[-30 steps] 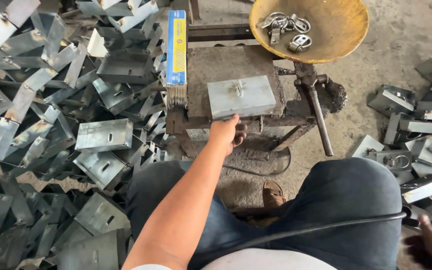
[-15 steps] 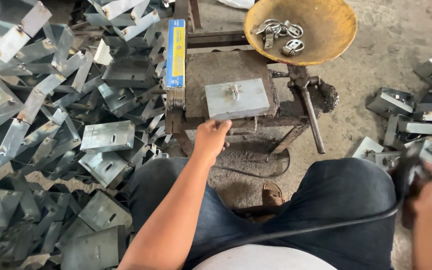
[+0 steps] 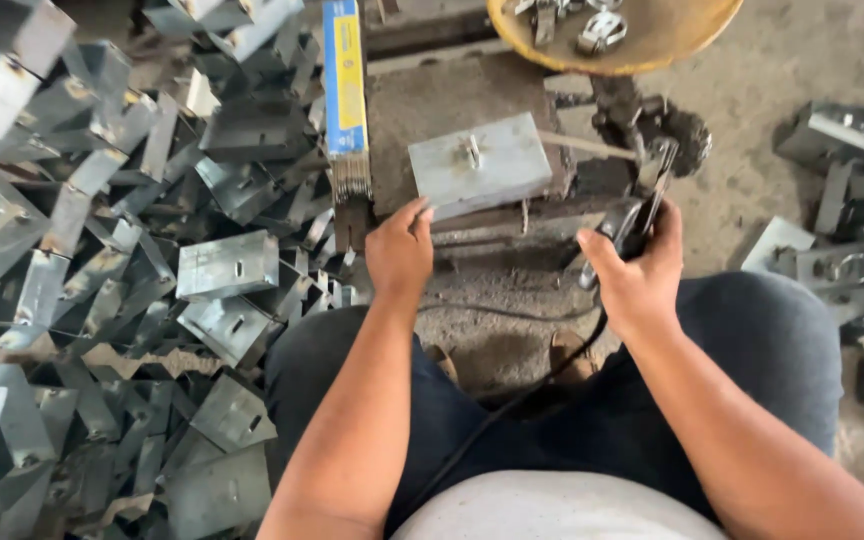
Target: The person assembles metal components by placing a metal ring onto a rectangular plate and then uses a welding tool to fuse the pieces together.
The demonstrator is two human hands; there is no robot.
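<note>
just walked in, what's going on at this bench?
A seated person works at a low, grimy metal stand. The left hand touches the near edge of a grey metal plate lying on it. The right hand has its grip on a dark tool with a cable. Bent metal brackets are heaped to the left; a yellow bowl holds small fittings.

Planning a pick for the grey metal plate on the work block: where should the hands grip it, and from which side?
Grip the grey plate by its near long edge, from the person's side. It lies flat with that edge overhanging the block front, where the left hand already touches its corner. Probably avoid the top: a small fitting stands at its middle. The right hand holds a cabled tool.
</note>
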